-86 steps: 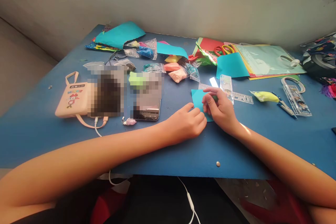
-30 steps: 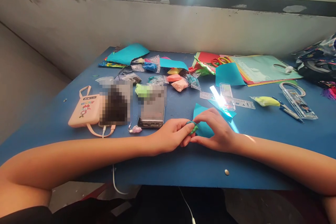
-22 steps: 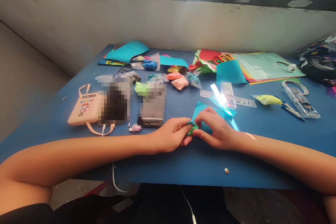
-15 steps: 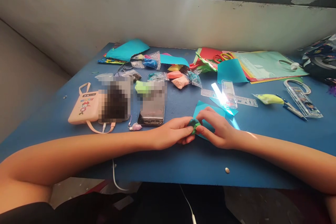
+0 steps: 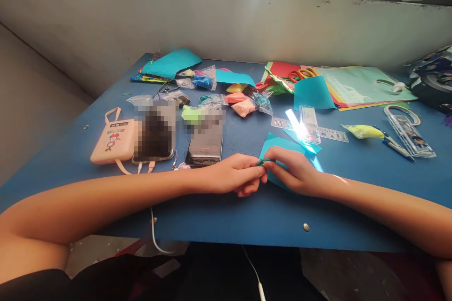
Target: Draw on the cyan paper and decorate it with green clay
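Note:
Between the fingertips of both hands is a small lump of teal and green modelling clay (image 5: 262,162), mostly covered now. My left hand (image 5: 242,174) pinches it from the left, thumb on top and the other fingers curled below. From the right, my right hand (image 5: 294,169) closes its thumb and forefinger on the same lump. A teal sheet of paper (image 5: 275,142) lies on the table beneath and behind my right hand. Close behind my left hand is a dark power bank or phone-like slab (image 5: 205,148), and a pink charm (image 5: 184,166) peeks out beside it.
Bagged clay, including an orange bag (image 5: 243,107), lies across the blue table (image 5: 226,221). A pink power bank (image 5: 115,143) and a phone (image 5: 155,136) are at left. To the right are a clear stencil ruler (image 5: 332,134), yellow clay (image 5: 363,131), compasses (image 5: 399,146) and coloured paper (image 5: 360,84).
The fingers of both hands have drawn closer together over the clay, so less of it shows. My right forefinger has come down onto it. The view has shifted slightly.

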Demonstrator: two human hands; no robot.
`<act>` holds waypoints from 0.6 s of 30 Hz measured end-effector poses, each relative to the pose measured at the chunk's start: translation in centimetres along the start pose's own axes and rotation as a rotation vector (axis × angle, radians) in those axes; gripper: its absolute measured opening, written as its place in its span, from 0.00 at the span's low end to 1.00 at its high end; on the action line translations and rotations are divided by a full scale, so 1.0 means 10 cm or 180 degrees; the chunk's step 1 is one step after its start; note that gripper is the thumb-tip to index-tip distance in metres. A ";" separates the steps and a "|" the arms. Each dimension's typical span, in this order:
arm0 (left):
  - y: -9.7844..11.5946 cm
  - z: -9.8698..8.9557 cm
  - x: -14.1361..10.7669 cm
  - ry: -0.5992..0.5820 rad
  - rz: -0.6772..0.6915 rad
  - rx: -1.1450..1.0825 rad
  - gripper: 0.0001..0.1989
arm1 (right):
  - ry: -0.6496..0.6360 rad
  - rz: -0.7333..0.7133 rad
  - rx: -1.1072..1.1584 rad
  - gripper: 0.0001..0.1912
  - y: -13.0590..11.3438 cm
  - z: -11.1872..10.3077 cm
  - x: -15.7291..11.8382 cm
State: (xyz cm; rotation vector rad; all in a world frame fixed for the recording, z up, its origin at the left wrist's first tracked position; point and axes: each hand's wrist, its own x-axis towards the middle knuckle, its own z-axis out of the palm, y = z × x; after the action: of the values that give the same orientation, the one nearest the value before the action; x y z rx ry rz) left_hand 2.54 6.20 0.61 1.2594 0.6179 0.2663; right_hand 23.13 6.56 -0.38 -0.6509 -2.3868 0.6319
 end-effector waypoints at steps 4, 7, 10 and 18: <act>-0.02 -0.02 0.02 -0.0003 0.0012 -0.0165 0.16 | 0.0392 0.0430 0.0114 0.18 0.01 0.01 0.01; -0.08 -0.04 0.04 0.0004 0.0155 -0.0366 0.15 | 0.0779 0.0812 0.0242 0.22 0.03 0.02 0.01; -0.11 -0.07 0.07 0.0056 0.0323 -0.0611 0.15 | 0.1046 0.0932 0.0276 0.20 0.06 0.04 0.00; -0.11 -0.08 0.09 0.0122 0.0479 -0.0941 0.22 | 0.0706 -0.0141 -0.0230 0.17 0.12 0.05 -0.03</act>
State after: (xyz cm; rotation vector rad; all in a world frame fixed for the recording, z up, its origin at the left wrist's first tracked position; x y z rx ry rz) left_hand 2.65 7.00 -0.82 1.0176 0.4963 0.4900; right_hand 23.36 7.19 -1.59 -0.6606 -2.2187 0.4323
